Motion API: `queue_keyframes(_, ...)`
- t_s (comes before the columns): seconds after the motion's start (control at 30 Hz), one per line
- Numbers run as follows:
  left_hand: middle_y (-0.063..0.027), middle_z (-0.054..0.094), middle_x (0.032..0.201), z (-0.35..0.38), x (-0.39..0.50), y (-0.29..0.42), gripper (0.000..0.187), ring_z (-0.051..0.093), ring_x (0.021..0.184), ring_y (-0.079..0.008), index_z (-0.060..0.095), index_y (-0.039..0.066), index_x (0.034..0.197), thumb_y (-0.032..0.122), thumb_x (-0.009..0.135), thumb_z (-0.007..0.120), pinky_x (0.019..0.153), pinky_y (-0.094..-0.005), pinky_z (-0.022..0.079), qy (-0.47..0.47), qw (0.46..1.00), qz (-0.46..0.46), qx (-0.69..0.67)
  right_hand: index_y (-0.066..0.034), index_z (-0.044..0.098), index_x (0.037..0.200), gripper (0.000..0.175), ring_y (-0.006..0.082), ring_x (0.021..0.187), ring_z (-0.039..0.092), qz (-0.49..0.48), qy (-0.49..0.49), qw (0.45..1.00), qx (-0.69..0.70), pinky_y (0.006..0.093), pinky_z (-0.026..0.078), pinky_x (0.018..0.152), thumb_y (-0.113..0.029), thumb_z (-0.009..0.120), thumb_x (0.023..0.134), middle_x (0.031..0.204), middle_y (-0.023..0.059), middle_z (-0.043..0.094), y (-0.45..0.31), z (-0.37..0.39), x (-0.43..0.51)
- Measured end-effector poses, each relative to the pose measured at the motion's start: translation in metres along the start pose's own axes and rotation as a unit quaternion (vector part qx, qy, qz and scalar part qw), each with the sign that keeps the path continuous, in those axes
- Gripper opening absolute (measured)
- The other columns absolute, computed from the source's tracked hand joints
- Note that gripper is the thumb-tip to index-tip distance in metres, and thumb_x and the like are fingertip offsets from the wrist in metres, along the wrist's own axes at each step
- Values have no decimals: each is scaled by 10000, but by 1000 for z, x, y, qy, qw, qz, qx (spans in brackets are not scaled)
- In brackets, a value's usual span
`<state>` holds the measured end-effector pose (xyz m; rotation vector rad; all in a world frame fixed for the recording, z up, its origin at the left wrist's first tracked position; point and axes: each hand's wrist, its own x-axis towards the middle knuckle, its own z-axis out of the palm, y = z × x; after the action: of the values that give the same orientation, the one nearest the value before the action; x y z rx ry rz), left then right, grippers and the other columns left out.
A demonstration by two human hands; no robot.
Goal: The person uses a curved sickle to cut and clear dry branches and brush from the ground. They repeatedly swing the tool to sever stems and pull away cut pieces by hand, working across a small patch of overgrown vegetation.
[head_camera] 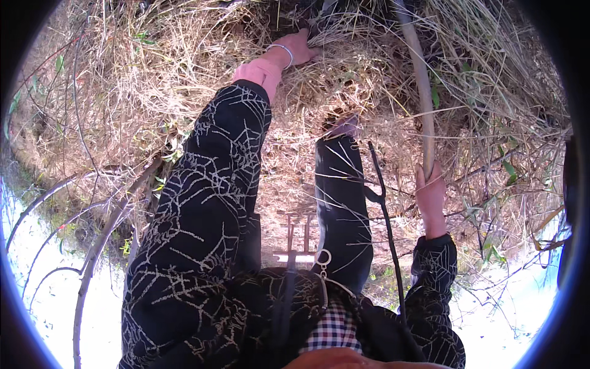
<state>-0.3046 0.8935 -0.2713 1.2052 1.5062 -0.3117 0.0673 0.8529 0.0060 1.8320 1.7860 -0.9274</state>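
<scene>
My left hand [298, 48], with a silver bangle at the wrist, reaches into dry grass [350, 50] near the top of the view. Its thumb and one finger show apart beside the stalks; the other fingers are hard to make out, so I cannot tell whether it grips any. On the right, my right hand [432, 196] is closed around the lower end of a long, smooth wooden pole [419, 69]. The pole runs up past the top edge, and its far end is out of view.
A thin dark twig [389, 230] rises in front of my trouser leg [341, 184]. Bare curved branches [99, 246] stand at the left. Dry straw covers the ground, and taller grass [502, 60] leans in at the upper right. Green leaves [509, 168] show at the right.
</scene>
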Motion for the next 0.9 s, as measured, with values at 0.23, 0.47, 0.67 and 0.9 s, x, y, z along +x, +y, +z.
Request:
queue_keyframes(0.23, -260, 669, 1023, -14, -38, -1, 461, 623, 987, -438, 636, 45, 1128, 452, 953, 510, 874, -503, 484, 110, 989, 60, -78, 31, 495, 1289, 449, 391, 647, 665, -5, -82, 987, -140, 470, 521, 541, -246, 603, 952, 730, 240, 653, 3, 19, 43)
queue_keyframes(0.47, -221, 681, 888, 25, -114, 64, 387, 653, 830, -418, 605, 61, 1188, 336, 920, 559, 755, -509, 514, 41, 988, 124, -87, -41, 522, 1255, 378, 414, 631, 633, -3, -42, 991, -127, 489, 492, 572, -258, 620, 961, 731, 209, 641, 52, -30, -47)
queue_keyframes(0.67, -210, 668, 845, 40, -191, 55, 388, 657, 791, -404, 590, 66, 1208, 249, 867, 618, 706, -504, 513, 116, 974, 113, -158, 15, 479, 1364, 521, 274, 624, 627, 61, -54, 993, -86, 407, 497, 618, -203, 666, 930, 867, 226, 652, 82, -35, -78)
queue_keyframes(0.9, -192, 666, 819, -71, -188, -99, 286, 650, 766, -393, 608, 70, 1119, 229, 882, 616, 663, -490, 504, 259, 964, -19, 54, 50, 508, 1265, 465, 385, 682, 606, 35, -61, 997, -36, 424, 472, 611, -228, 663, 926, 807, 242, 617, 50, 4, -5)
